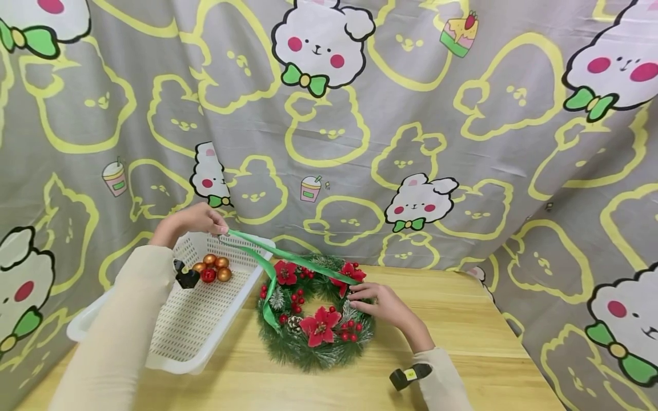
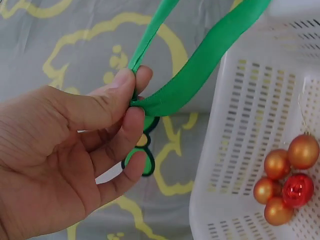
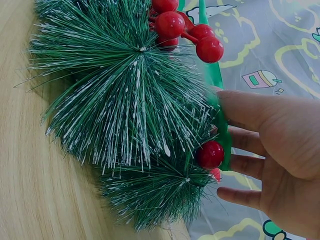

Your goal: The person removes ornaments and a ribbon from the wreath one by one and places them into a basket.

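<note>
In the head view a green wreath (image 1: 329, 361) with red flowers, red berries and a pine cone lies on the table. My left hand (image 1: 203, 219) is raised above the far end of the basket and pinches a green ribbon (image 2: 195, 75) between thumb and fingertips. From that pinch two lengths of ribbon run right to the wreath. One tail hangs over its left side; the other reaches its upper right. There my right hand (image 1: 382, 303) rests at the wreath's edge, fingers fairly straight beside the ribbon and a red berry (image 3: 210, 154). Needles hide part of its thumb.
A white perforated basket (image 1: 226, 331) stands left of the wreath. Several orange-gold baubles (image 1: 224, 274) and one red bauble (image 1: 208, 275) lie in it. Behind the wooden table (image 1: 437, 319) hangs a grey patterned curtain (image 1: 339, 154).
</note>
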Demonstrator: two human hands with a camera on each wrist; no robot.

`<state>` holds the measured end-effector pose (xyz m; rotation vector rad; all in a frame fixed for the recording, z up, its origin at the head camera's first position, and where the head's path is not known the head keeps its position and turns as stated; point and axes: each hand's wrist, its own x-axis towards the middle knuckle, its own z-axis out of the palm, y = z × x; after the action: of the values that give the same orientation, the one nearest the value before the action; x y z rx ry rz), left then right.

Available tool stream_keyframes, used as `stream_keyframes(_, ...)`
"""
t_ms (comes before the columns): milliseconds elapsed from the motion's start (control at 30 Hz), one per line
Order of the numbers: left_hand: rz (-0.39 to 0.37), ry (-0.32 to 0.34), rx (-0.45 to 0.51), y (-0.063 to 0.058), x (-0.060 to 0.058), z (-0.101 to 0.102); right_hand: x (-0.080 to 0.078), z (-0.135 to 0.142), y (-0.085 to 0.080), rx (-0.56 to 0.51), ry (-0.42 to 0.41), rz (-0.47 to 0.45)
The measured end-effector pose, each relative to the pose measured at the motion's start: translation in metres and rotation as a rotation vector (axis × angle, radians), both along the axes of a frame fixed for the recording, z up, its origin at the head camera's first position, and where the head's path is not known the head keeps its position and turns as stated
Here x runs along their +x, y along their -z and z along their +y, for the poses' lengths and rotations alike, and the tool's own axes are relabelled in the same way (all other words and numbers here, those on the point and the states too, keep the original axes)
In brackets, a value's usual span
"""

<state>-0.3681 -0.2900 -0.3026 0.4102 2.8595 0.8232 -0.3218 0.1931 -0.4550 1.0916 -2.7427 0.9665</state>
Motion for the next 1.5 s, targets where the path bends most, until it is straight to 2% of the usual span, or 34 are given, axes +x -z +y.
stream_keyframes(167, 0.044, -0.041, -0.008, -0.001, 0.007, -0.008, -0.001, 0.0, -0.001, 0.001, -0.005, 0.005)
stream_keyframes(433, 0.142, -0.169, -0.028, -0.002, 0.014, -0.014, -0.002, 0.001, 0.001, 0.005, -0.007, -0.002)
stream_keyframes(567, 0.175, -0.184, -0.014, -0.003, 0.014, -0.016, -0.001, 0.001, 0.001, 0.006, -0.002, -0.002)
stream_keyframes(833, 0.175, -0.19, -0.057, -0.004, 0.015, -0.029, 0.001, 0.001, -0.001, 0.008, -0.003, 0.011)
stream_keyframes(1033, 0.198, -0.225, -0.054, -0.003, 0.015, -0.038, 0.001, 0.001, -0.002, 0.007, -0.004, 0.013)
stream_keyframes(1100, 0.224, -0.259, -0.041, -0.005, 0.015, -0.038, 0.001, 0.002, -0.002, 0.006, -0.009, 0.015)
stream_keyframes(1367, 0.421, -0.427, 0.047, -0.011, 0.011, -0.026, 0.0, 0.003, 0.0, 0.01, -0.01, 0.021)
stream_keyframes(1500, 0.426, -0.544, 0.072, -0.012, 0.013, -0.025, 0.0, 0.002, 0.0, 0.02, -0.009, 0.02)
